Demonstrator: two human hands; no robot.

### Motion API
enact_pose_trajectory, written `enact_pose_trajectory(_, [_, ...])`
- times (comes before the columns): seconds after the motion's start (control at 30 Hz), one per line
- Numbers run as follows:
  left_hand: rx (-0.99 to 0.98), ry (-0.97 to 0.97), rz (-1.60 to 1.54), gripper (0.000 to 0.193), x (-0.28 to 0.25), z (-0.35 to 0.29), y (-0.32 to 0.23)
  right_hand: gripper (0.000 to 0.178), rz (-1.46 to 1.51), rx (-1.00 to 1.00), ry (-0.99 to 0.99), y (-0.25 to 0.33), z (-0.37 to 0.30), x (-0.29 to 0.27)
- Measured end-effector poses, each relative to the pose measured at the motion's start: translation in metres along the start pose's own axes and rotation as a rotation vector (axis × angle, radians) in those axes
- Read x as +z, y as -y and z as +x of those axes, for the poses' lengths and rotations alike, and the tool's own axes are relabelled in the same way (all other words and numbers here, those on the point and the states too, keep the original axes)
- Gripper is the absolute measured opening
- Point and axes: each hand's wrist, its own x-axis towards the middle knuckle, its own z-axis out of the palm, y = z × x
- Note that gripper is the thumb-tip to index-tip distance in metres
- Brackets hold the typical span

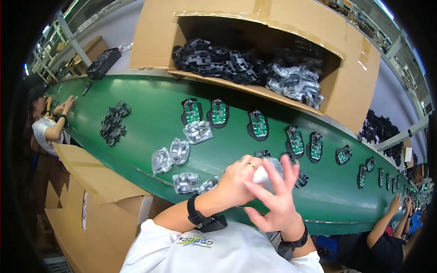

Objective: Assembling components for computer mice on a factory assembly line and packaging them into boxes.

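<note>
A: In the head view, how is the left hand (239,179) held?

B: Its fingers are bent and drawn together, clamped on a whitish, see-through plastic packet (263,176). The contents are blurred and cannot be made out.

A: And the right hand (278,200)?

B: It is held just beside the packet, thumb and fingers spread apart. Whether the plastic is touched by a fingertip cannot be told.

A: Where is the packet, then?

B: Between the two hands, over the near part of the green belt (150,100). Dark parts (301,179) are seen close by, partly hidden by the hands.

A: What else is laid on the belt?

B: Bagged parts (180,151) are grouped left of the hands, and a heap of black pieces (114,123) is set farther left. Green circuit boards in black shells (258,124) are strung out beyond the hands and off to the right.

A: And around it?

B: Behind, an open cardboard box (350,77) is stocked with black and bagged pieces. A second carton (109,214) is placed at the lower left. Co-workers (45,129) are seen at both far ends.
</note>
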Motion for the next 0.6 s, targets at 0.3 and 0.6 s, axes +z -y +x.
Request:
enact_pose_trajectory(0.3, [-0.329, 0.331, -1.157, 0.057, -0.045, -0.028, -0.028, 0.040, 0.395, 0.172, -0.342, -0.015, -0.019, 0.020])
enact_pose_trajectory(0.6, [-0.181, -0.331, 0.845, 0.017, -0.110, 0.013, 0.111, 0.019, 0.455, 0.286, -0.470, -0.033, -0.048, 0.020])
